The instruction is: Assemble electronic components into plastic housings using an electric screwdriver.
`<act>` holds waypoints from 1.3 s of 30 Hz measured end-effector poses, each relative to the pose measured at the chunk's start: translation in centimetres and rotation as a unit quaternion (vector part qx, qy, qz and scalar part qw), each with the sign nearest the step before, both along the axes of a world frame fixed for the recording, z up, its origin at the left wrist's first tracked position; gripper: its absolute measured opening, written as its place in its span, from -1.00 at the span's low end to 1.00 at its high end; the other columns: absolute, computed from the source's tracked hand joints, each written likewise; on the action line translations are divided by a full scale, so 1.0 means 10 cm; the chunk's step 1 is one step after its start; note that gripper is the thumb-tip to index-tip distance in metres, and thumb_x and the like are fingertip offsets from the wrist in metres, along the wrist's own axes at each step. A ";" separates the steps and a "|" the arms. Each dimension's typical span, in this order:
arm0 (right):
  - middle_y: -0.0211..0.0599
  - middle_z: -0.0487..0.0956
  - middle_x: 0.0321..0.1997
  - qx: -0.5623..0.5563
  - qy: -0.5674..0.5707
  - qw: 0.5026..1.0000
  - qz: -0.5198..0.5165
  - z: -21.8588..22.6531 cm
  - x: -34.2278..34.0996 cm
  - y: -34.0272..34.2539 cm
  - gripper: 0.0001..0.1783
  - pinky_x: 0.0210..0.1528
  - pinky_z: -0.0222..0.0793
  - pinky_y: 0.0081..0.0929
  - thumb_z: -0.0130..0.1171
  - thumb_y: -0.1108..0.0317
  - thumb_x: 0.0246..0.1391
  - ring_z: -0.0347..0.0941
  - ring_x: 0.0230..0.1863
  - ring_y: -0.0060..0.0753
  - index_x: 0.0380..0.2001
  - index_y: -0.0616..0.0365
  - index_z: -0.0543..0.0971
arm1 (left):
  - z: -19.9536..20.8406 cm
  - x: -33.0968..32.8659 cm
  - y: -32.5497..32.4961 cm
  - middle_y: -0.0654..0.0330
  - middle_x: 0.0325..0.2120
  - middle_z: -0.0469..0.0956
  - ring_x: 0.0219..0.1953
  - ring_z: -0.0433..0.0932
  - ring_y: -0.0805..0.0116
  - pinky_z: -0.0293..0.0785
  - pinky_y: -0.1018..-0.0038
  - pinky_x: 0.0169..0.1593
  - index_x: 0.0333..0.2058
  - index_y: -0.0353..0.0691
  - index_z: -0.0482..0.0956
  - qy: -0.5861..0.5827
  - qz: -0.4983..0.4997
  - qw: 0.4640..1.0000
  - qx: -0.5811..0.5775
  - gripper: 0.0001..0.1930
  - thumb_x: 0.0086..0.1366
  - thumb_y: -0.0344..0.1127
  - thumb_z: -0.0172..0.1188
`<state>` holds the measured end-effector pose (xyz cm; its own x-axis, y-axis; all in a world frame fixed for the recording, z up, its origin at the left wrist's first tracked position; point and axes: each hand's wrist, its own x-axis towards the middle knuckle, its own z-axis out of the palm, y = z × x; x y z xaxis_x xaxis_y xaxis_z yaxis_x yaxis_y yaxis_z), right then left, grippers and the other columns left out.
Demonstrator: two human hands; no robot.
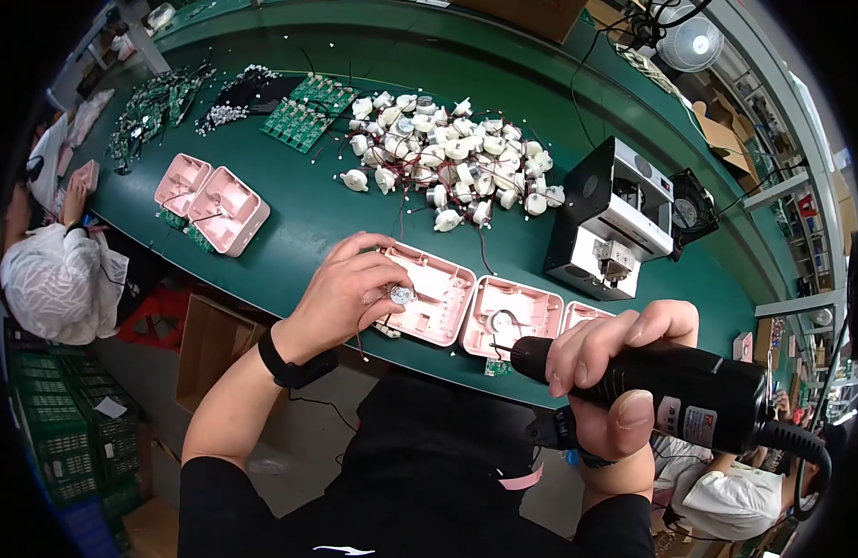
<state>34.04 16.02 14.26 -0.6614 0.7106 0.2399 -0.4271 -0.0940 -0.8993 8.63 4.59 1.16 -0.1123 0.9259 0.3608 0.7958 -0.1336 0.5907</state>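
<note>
A small white motor with a metal face sits pinched in the fingertips of the left hand, pressed down into the nearest pink plastic housing at the table's near edge. That hand is curled closed around the motor, and thin wires trail from under it toward the wrist. Just to its right lies a second pink housing, and a third is partly hidden behind the right hand. The right hand is wrapped fully shut on a black electric screwdriver, its bit pointing left toward the second housing, not yet on any screw.

Beyond the left hand, a heap of loose white motors spreads over the green table; green circuit boards lie farther out to the left, with two more pink housings. Beyond the right hand stands a black and white screw feeder box.

Risks, as I judge them: the motor could shift in its seat if the pinch loosens, the trailing wires could get trapped beneath it, and the bit could slip and scar the soft plastic.
</note>
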 end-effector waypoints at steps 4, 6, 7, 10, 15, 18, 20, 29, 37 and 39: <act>-0.23 0.49 -0.41 0.001 0.014 1.000 0.012 -0.02 0.01 0.03 -0.33 -0.22 0.49 -0.19 0.51 0.18 0.01 0.46 -0.42 -0.32 -0.08 0.02 0.19 | 0.03 0.05 0.03 0.26 -0.26 0.64 0.14 0.46 0.09 0.35 0.14 0.21 -0.23 -0.13 0.60 -0.005 0.037 0.999 -0.021 -0.58 -0.13 -0.41 0.53; -0.23 0.49 -0.40 0.001 0.019 1.000 0.015 -0.04 0.00 0.04 -0.33 -0.21 0.49 -0.19 0.51 0.18 0.01 0.46 -0.42 -0.32 -0.09 0.02 0.20 | 0.03 0.10 0.04 0.26 -0.31 0.64 0.14 0.48 0.09 0.39 0.18 0.17 -0.22 -0.14 0.59 0.012 0.041 0.999 -0.008 -0.58 -0.12 -0.37 0.53; -0.27 0.47 -0.45 0.028 0.007 0.999 -0.015 -0.07 -0.04 0.04 -0.34 -0.30 0.47 -0.26 0.48 0.09 0.03 0.44 -0.48 -0.34 -0.09 0.02 0.20 | 0.02 0.13 0.04 0.26 -0.34 0.64 0.14 0.48 0.09 0.41 0.19 0.15 -0.22 -0.14 0.59 0.019 0.042 0.999 -0.002 -0.57 -0.11 -0.36 0.53; -0.36 0.42 -0.53 0.086 -0.024 0.993 -0.080 -0.14 -0.12 0.03 -0.33 -0.48 0.42 -0.38 0.43 -0.10 0.06 0.41 -0.62 -0.39 -0.11 0.01 0.21 | -0.02 0.31 0.12 0.25 -0.28 0.64 0.14 0.47 0.10 0.38 0.16 0.18 -0.22 -0.14 0.59 0.007 0.037 0.999 -0.008 -0.56 -0.13 -0.39 0.54; -0.34 0.42 -0.51 0.105 -0.024 0.992 -0.072 -0.30 -0.15 0.10 -0.35 -0.45 0.43 -0.37 0.41 -0.05 0.09 0.40 -0.60 -0.39 -0.10 0.02 0.21 | -0.08 0.66 0.30 0.23 -0.21 0.64 0.15 0.45 0.12 0.39 0.17 0.16 -0.19 -0.14 0.59 -0.031 0.038 0.999 -0.004 -0.57 -0.10 -0.38 0.52; -0.32 0.42 -0.50 0.112 -0.024 0.991 -0.069 -0.40 -0.12 0.16 -0.37 -0.44 0.44 -0.37 0.40 -0.01 0.11 0.40 -0.59 -0.38 -0.08 0.03 0.21 | -0.10 0.83 0.41 0.25 -0.25 0.65 0.13 0.48 0.14 0.42 0.21 0.11 -0.19 -0.13 0.60 -0.035 0.045 0.998 0.011 -0.55 -0.12 -0.36 0.54; -0.31 0.42 -0.49 0.108 -0.022 0.991 -0.069 -0.45 -0.08 0.21 -0.39 -0.44 0.44 -0.37 0.39 0.02 0.12 0.40 -0.58 -0.38 -0.07 0.05 0.21 | -0.11 0.90 0.48 0.26 -0.27 0.65 0.12 0.49 0.15 0.43 0.22 0.09 -0.19 -0.12 0.61 -0.038 0.049 0.998 0.019 -0.54 -0.13 -0.34 0.55; -0.28 0.44 -0.49 0.113 0.001 0.991 -0.078 -0.61 -0.04 0.37 -0.42 -0.43 0.45 -0.38 0.37 0.08 0.13 0.39 -0.58 -0.38 -0.07 0.08 0.21 | -0.15 1.02 0.62 0.22 -0.18 0.63 0.14 0.44 0.16 0.42 0.20 0.10 -0.12 -0.13 0.59 -0.049 0.032 0.998 0.018 -0.51 -0.11 -0.39 0.50; -0.27 0.47 -0.42 0.201 -0.030 0.979 -0.028 -0.87 -0.04 0.50 -0.47 -0.33 0.46 -0.44 0.29 0.54 0.09 0.45 -0.46 -0.50 -0.03 0.10 0.18 | -0.17 1.01 0.65 0.25 -0.20 0.64 0.11 0.46 0.17 0.42 0.22 0.07 -0.10 -0.12 0.59 -0.047 0.028 0.998 0.023 -0.47 -0.14 -0.39 0.52; -0.26 0.45 -0.44 0.190 -0.030 0.980 -0.057 -0.90 -0.11 0.47 -0.52 -0.38 0.45 -0.42 0.28 0.46 0.12 0.43 -0.50 -0.47 -0.05 0.10 0.19 | -0.20 1.00 0.67 0.25 -0.21 0.65 0.11 0.46 0.17 0.42 0.22 0.06 -0.10 -0.12 0.59 -0.035 0.024 0.998 0.036 -0.46 -0.15 -0.39 0.53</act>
<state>32.97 20.70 5.25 -0.6043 0.6477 0.4639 -0.3605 0.2969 -0.8842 18.59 11.34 -0.81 -0.1827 0.8905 0.4168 0.7600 -0.1410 0.6344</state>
